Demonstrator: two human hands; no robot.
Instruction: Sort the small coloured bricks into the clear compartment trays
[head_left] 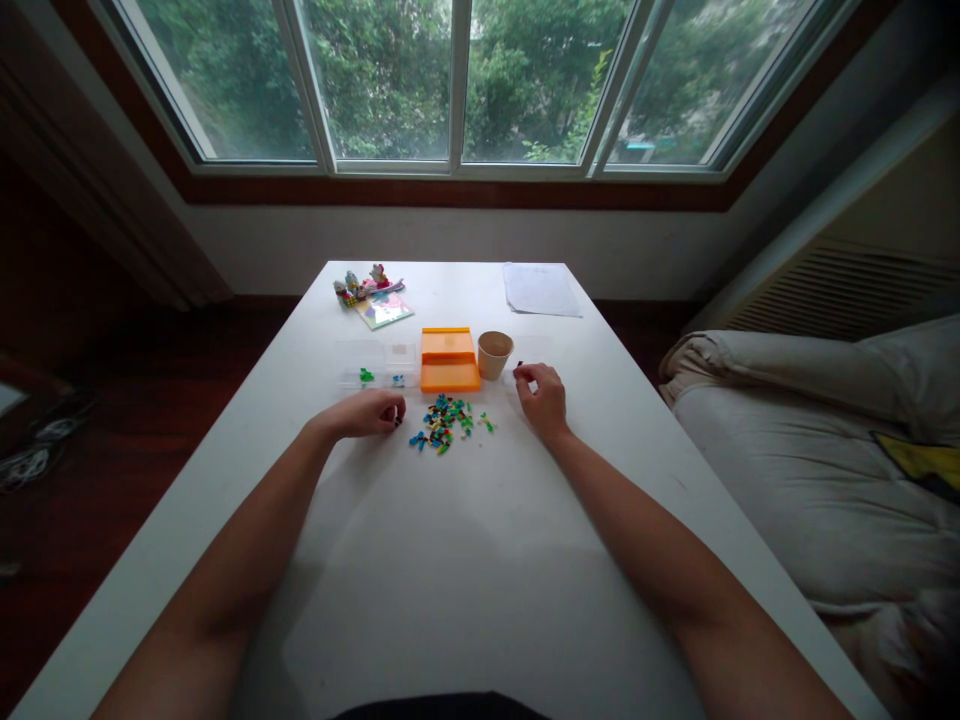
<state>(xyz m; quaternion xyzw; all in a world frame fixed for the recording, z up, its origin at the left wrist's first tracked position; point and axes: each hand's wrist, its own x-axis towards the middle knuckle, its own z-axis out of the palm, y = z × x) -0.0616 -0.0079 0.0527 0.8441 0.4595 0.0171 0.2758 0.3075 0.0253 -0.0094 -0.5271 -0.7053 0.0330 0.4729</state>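
Clock centred on the brick pile, 12 = window side. Nearest: bare stretch of white table [465, 560], my forearms coming in over it from 7 and 5. Brick pile [444, 422]: small plastic bricks, blue, green, yellow, some red and dark, loose on the table between my hands. Few green-yellow stragglers [487, 422] just off it at 3.

Left hand [371, 412] at 9, near the pile: fingers curled, grip narrow, pinching dark bits [397, 421] at the tips. Right hand [541, 395] at 2: thumb and finger closed on a dark piece [519, 367], grip narrow, piece poking up past the tips.

Next row out: orange plastic tray [450, 376] at 12, paper cup [495, 356] just beside it at 1, contents not visible. Clear compartment tray [362, 353] at 10-11, green bricks [366, 375] and blue-white bits [398, 380] in separate compartments.

Far end: shiny card [386, 311] and toy figures [360, 287] at 11, paper sheets [541, 290] at 1. Off the table: pale sofa [780, 470] at 3, window [458, 90] at 12, trees behind the glass.
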